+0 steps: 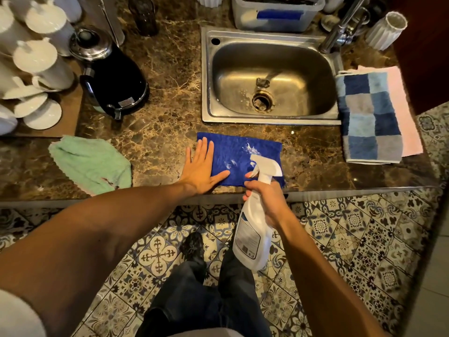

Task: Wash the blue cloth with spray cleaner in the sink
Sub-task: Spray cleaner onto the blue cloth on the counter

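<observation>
Head view: green cloth (pixel 91 164) left of blue cloth (pixel 239 154)

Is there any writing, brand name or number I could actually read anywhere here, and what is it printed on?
Nothing here can be read as words.
Spray bottle, held in the right hand: its back label carries blocks of print, too small and blurred to read.
Black kettle: a small plate near its base, too blurred to read.
Plastic tub behind the sink: a strip of blue tape, no writing visible on it.
</observation>
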